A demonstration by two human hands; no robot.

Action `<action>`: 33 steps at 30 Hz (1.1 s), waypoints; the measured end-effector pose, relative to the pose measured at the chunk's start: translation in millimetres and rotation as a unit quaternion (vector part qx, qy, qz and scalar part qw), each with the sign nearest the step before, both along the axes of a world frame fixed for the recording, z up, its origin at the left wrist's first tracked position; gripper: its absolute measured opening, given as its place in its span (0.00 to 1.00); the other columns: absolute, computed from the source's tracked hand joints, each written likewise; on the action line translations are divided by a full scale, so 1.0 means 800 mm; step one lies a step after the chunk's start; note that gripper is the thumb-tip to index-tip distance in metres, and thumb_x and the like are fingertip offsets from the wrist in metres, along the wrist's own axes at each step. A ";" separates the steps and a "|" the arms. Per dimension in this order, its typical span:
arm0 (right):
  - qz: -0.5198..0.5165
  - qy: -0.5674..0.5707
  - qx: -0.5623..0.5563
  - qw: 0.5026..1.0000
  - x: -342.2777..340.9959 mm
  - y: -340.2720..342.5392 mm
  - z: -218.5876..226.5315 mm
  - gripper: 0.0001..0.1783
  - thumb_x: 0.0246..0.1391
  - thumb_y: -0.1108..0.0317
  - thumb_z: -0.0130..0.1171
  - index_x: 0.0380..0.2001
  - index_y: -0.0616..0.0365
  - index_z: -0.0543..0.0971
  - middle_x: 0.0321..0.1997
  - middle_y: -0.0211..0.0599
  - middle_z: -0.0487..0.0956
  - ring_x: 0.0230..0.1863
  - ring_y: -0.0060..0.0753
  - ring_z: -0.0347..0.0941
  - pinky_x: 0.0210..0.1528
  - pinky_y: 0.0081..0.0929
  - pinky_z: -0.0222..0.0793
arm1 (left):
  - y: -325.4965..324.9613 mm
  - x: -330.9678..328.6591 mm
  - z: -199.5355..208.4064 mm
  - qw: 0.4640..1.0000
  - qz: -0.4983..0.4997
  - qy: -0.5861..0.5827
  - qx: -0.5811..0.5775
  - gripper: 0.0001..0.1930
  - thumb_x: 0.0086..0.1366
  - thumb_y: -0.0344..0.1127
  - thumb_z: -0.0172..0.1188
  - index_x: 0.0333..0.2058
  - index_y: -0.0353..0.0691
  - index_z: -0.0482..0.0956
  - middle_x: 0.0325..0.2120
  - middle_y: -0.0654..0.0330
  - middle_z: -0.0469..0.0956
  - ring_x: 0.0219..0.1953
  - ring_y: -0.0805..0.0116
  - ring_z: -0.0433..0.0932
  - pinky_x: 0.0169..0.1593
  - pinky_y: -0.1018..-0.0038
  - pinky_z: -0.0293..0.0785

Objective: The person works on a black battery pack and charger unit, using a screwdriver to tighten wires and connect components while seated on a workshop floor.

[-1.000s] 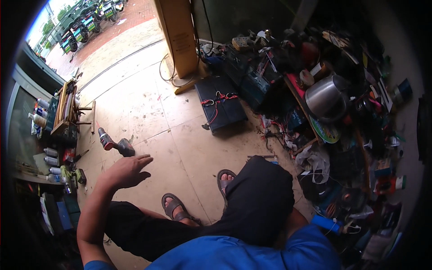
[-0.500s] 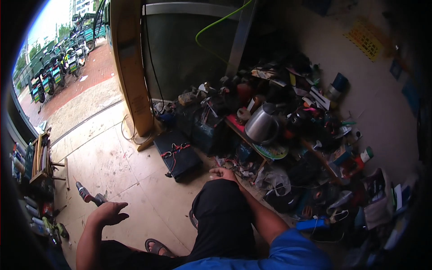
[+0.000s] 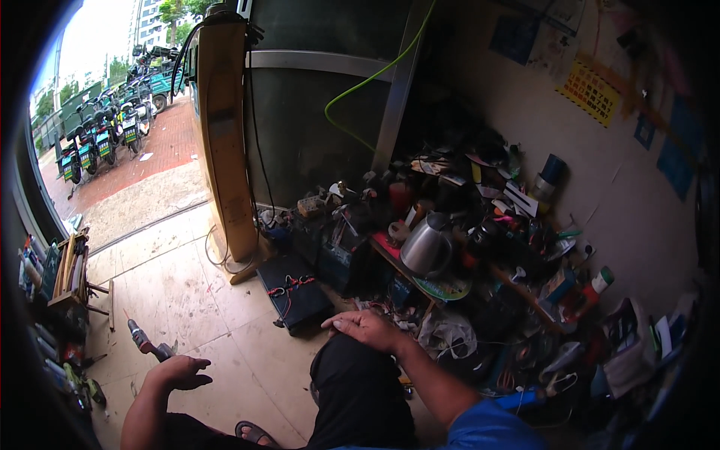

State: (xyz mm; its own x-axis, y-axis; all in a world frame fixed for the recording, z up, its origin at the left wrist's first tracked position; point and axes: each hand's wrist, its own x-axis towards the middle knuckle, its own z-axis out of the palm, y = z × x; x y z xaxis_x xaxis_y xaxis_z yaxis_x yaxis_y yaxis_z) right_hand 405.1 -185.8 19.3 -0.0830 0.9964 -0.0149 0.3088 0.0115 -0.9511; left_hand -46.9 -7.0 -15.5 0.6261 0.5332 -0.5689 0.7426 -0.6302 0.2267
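My left hand (image 3: 184,372) hangs over the floor at the left, its fingers loosely stretched and holding nothing. Just beyond it a cordless drill (image 3: 141,337) lies on the tiles, pointing away; the hand partly overlaps its rear end in view, and I cannot tell if they touch. My right hand (image 3: 364,330) rests on my knee in black trousers, fingers extended, with nothing in it. Past that knee a flat black case-like box (image 3: 294,295) sits on the floor, with red and black leads on top.
A yellow-brown post (image 3: 227,142) with cables stands ahead, beside a dark door panel. Crowded clutter fills the right, including a steel kettle (image 3: 426,246) on a low table. At the left are a wooden rack (image 3: 69,270) and several tools. Parked two-wheelers (image 3: 105,142) show outside.
The view has tilted up, so surroundings sit lower. My right hand has come up from beside the knee to lie on top of it. The left hand stays by the drill.
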 end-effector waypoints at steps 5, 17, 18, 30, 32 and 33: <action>-0.015 -0.022 0.016 1.000 -0.007 -0.003 0.002 0.18 0.72 0.60 0.53 0.53 0.59 0.84 0.43 0.34 0.86 0.47 0.23 0.79 0.56 0.24 0.71 | 0.000 -0.007 -0.005 1.000 -0.016 0.006 -0.006 0.30 0.70 0.54 0.59 0.64 0.42 0.73 0.49 0.46 0.83 0.51 0.45 0.82 0.57 0.59 0.77; 0.001 -0.087 0.055 0.995 -0.011 -0.008 0.005 0.17 0.70 0.62 0.52 0.52 0.59 0.83 0.49 0.36 0.83 0.54 0.31 0.77 0.61 0.30 0.69 | 0.003 0.001 -0.001 1.000 -0.019 0.008 -0.023 0.30 0.71 0.53 0.59 0.64 0.43 0.73 0.49 0.47 0.83 0.50 0.45 0.82 0.56 0.59 0.77; 0.000 -0.087 0.054 0.995 -0.011 -0.007 0.003 0.17 0.70 0.62 0.52 0.52 0.59 0.83 0.49 0.36 0.83 0.54 0.31 0.77 0.61 0.30 0.69 | 0.004 0.002 -0.001 0.999 -0.020 0.008 -0.024 0.30 0.71 0.53 0.59 0.64 0.43 0.73 0.49 0.47 0.83 0.50 0.45 0.82 0.56 0.59 0.77; -0.027 -0.028 0.016 0.999 -0.012 -0.005 0.002 0.17 0.70 0.62 0.52 0.51 0.60 0.83 0.49 0.35 0.84 0.53 0.28 0.77 0.61 0.27 0.68 | 0.014 0.000 -0.013 0.999 0.001 -0.015 -0.039 0.30 0.70 0.54 0.59 0.63 0.42 0.74 0.49 0.44 0.83 0.52 0.42 0.80 0.57 0.57 0.76; -0.034 -0.004 0.009 0.999 -0.014 -0.006 0.002 0.17 0.70 0.62 0.52 0.51 0.60 0.83 0.48 0.34 0.84 0.53 0.26 0.77 0.61 0.26 0.67 | 0.014 -0.003 -0.013 0.999 -0.002 -0.024 -0.038 0.30 0.70 0.55 0.59 0.63 0.42 0.74 0.49 0.44 0.83 0.52 0.43 0.80 0.57 0.57 0.76; -0.034 -0.004 0.010 0.999 -0.014 -0.006 0.002 0.17 0.70 0.62 0.52 0.51 0.60 0.83 0.48 0.34 0.84 0.53 0.26 0.77 0.61 0.26 0.67 | 0.015 -0.004 -0.014 0.999 -0.002 -0.024 -0.037 0.30 0.70 0.55 0.59 0.63 0.42 0.74 0.49 0.44 0.83 0.52 0.43 0.80 0.57 0.57 0.76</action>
